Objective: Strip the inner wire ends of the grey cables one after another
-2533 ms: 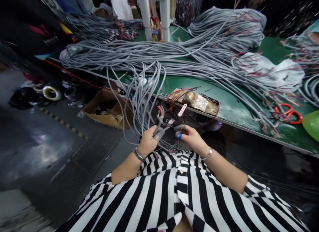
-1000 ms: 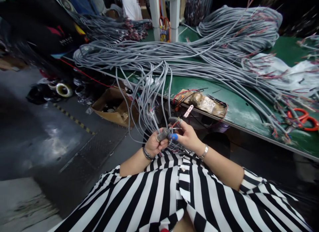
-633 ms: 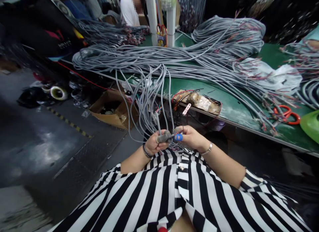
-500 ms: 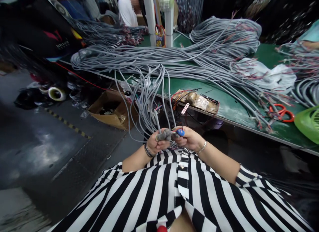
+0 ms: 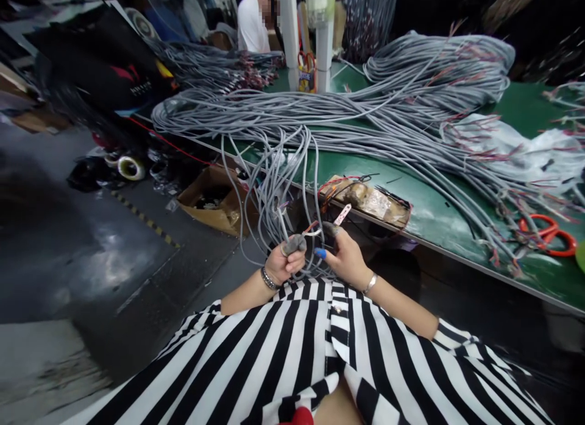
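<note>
My left hand (image 5: 287,260) is closed, with grey coverings on some fingertips and a dark bracelet at the wrist. It grips the end of a grey cable (image 5: 284,224). Thin red and white wires (image 5: 312,232) stick out from that grip toward the right. My right hand (image 5: 350,262) is just right of them, its thumb and forefinger apart. A blue cover wraps the thumb and a dark grey one the forefinger. Behind that forefinger shows a pink-and-white patterned strip (image 5: 342,214); whether the hand touches it I cannot tell.
Long bundles of grey cable (image 5: 256,111) lie across the green table (image 5: 457,215), and several hang over its edge. A wooden block (image 5: 372,200) sits near that edge. Red-handled scissors (image 5: 555,236) lie right. A cardboard box (image 5: 214,209) stands below left. Beyond is a person (image 5: 252,24).
My right thumb and forefinger have parted and moved away from the left hand, exposing red and white wires. The view has shifted, so the table appears farther right.
</note>
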{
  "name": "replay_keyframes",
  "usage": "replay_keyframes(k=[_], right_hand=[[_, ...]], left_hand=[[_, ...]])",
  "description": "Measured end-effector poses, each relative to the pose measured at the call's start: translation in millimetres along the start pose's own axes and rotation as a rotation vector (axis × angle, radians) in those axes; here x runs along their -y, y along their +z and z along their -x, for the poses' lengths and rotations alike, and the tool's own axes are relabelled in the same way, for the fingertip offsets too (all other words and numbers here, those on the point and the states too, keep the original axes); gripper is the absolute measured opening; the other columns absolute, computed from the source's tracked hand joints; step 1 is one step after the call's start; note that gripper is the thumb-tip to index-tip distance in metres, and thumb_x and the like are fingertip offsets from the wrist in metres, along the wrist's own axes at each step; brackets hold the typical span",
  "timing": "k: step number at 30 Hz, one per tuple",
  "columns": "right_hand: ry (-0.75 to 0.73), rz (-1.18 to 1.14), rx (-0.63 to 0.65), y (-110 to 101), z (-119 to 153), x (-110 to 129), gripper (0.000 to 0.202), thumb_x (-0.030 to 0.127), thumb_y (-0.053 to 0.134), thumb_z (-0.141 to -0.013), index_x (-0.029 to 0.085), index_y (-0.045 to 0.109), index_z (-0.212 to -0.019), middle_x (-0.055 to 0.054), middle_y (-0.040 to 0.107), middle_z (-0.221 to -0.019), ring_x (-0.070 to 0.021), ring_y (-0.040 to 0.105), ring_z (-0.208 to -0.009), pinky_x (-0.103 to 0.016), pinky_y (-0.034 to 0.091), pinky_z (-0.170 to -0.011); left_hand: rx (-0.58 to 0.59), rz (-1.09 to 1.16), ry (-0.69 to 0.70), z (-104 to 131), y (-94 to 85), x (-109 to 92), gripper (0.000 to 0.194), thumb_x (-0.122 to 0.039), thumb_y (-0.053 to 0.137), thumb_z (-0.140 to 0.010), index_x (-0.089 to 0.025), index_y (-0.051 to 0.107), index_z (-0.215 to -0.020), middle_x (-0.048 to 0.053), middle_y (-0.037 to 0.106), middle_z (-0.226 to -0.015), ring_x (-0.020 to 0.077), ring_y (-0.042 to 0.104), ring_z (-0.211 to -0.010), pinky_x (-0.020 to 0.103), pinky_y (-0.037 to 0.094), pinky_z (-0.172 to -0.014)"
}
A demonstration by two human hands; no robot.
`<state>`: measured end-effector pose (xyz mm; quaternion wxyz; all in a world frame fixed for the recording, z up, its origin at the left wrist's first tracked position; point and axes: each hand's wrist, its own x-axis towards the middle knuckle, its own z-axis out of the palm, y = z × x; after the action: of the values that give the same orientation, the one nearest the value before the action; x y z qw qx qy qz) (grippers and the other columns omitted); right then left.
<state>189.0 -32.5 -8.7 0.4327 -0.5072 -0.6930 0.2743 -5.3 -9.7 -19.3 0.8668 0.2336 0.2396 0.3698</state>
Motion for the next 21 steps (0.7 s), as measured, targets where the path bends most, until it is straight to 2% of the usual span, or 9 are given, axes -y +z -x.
replay_keyframes(k=[3,5,7,9,12,14,16,18,21], right_hand=[[-0.048,-0.035,0.047,3,-10,3,0.053,0.04,0.067,-0.08,0.02,0.053,-0.128,-0.012,0.062,-0.113,-0.0255,0.059,-0.103,-0.04,0.047,-0.091],[-0.091,-0.107,0.059,4,-16,4,0.034,0.037,0.063,-0.085,0.021,0.061,-0.115,-0.008,0.065,-0.101,-0.0213,0.06,-0.092,-0.035,0.049,-0.084],[-0.135,-0.199,0.083,4,-20,5,0.018,0.035,0.058,-0.088,0.02,0.065,-0.093,-0.006,0.064,-0.088,-0.0174,0.059,-0.081,-0.031,0.048,-0.077],[-0.117,-0.334,0.155,2,-20,3,0.022,0.037,0.058,-0.089,0.018,0.064,-0.081,-0.004,0.061,-0.078,-0.0147,0.056,-0.073,-0.029,0.046,-0.072],[0.127,-0.705,0.375,0,-16,-4,0.032,0.049,0.064,-0.081,0.017,0.061,-0.079,-0.001,0.058,-0.071,-0.01,0.047,-0.059,-0.024,0.041,-0.057],[0.376,-0.934,0.557,-1,-12,-10,0.04,0.054,0.07,-0.073,0.016,0.057,-0.077,0.001,0.056,-0.064,-0.0055,0.035,-0.047,-0.02,0.028,-0.044],[0.56,-1.007,0.669,-3,-12,-15,0.044,0.054,0.075,-0.066,0.015,0.054,-0.07,0.004,0.051,-0.055,-0.0028,0.026,-0.042,-0.018,0.017,-0.04],[0.642,-0.944,0.669,-6,-13,-19,0.044,0.051,0.079,-0.062,0.015,0.053,-0.064,0.006,0.048,-0.051,-0.0026,0.028,-0.041,-0.018,0.017,-0.04],[0.68,-0.746,0.496,-13,-16,-25,0.045,0.053,0.078,-0.06,0.015,0.054,-0.061,0.005,0.049,-0.051,-0.005,0.037,-0.045,-0.019,0.026,-0.043]], left_hand=[[0.008,-0.07,-0.008,-3,-2.4,4,0.028,-0.038,0.06,-0.085,-0.013,0.059,-0.072,-0.007,0.039,-0.041,0.0056,0.036,-0.025,0.016,0.025,-0.029],[0.024,-0.097,-0.015,-4,-3.7,6,0.026,-0.037,0.069,-0.078,-0.014,0.057,-0.073,-0.007,0.045,-0.043,0.0061,0.039,-0.027,0.016,0.026,-0.029],[0.049,-0.101,-0.028,-4,-5.5,6,0.024,-0.034,0.072,-0.075,-0.015,0.057,-0.075,-0.008,0.044,-0.042,0.0041,0.034,-0.026,0.014,0.026,-0.03],[0.088,-0.104,-0.042,-4,-8.0,4,0.024,-0.034,0.073,-0.075,-0.015,0.058,-0.077,-0.01,0.039,-0.038,0.0021,0.025,-0.024,0.013,0.024,-0.031],[0.173,-0.238,-0.092,-7,-10.3,-6,0.03,-0.042,0.073,-0.074,-0.015,0.059,-0.076,-0.011,0.034,-0.035,0.0017,0.019,-0.025,0.013,0.019,-0.029],[0.235,-0.445,-0.134,-11,-8.3,-18,0.037,-0.048,0.074,-0.072,-0.013,0.061,-0.075,-0.009,0.037,-0.036,0.0016,0.022,-0.027,0.013,0.017,-0.029],[0.302,-0.698,-0.162,-18,-2.7,-31,0.039,-0.047,0.075,-0.072,-0.01,0.064,-0.075,-0.005,0.045,-0.04,0.0021,0.031,-0.031,0.013,0.021,-0.031],[0.373,-0.92,-0.157,-24,5.3,-42,0.036,-0.042,0.075,-0.073,-0.007,0.067,-0.078,0.0,0.055,-0.049,0.004,0.043,-0.039,0.014,0.033,-0.039],[0.478,-1.087,-0.084,-32,15.5,-52,0.032,-0.038,0.074,-0.075,-0.006,0.07,-0.08,0.006,0.066,-0.065,0.0092,0.057,-0.056,0.018,0.048,-0.056]])
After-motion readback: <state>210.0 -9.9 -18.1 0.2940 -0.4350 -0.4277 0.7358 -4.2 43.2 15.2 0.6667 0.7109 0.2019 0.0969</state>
